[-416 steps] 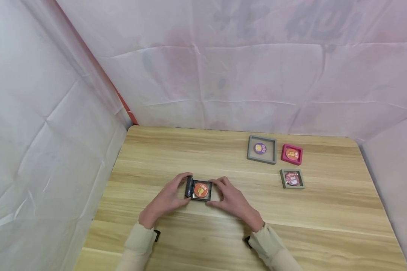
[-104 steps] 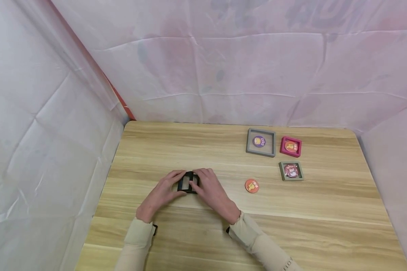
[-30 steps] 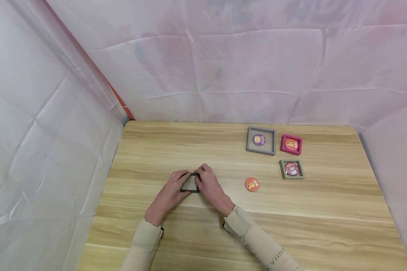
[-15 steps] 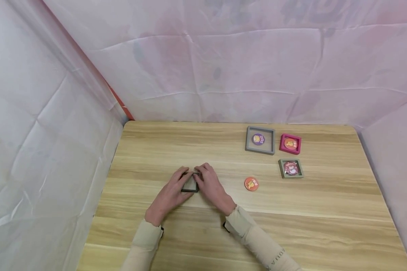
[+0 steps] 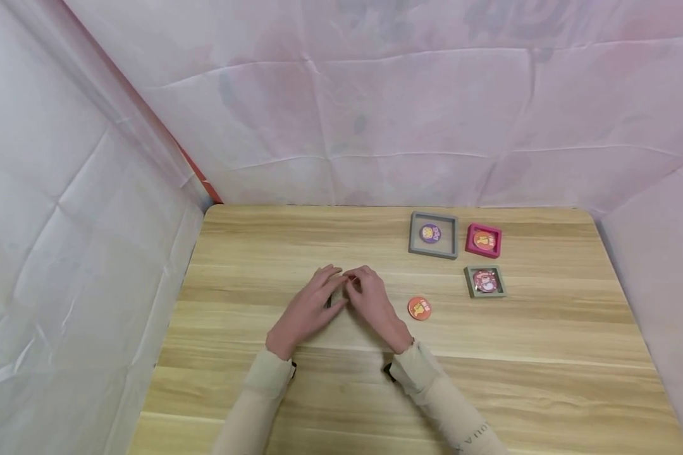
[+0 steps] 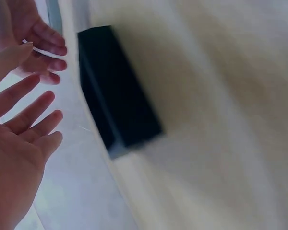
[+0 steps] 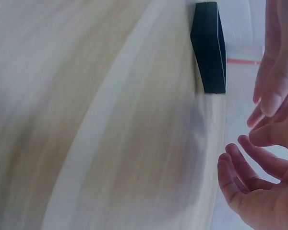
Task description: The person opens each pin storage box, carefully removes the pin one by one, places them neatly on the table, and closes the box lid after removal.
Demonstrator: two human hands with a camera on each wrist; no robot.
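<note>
Likely light and stiff, the black frame (image 6: pixel 117 91) wants gripping by opposite sides — left fingers (image 6: pixel 36 111) spread, right fingers (image 7: pixel 228 175) curled, any pinch unclear.

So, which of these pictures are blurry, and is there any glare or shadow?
Head view: fairly crisp, the orange badge distinct, small glints on the maroon badge. Left wrist view: tabletop grain smeared, the black frame soft-edged. Right wrist view: tabletop streaky and blurred, a soft shadow below the frame, the right hand clearer.
</note>
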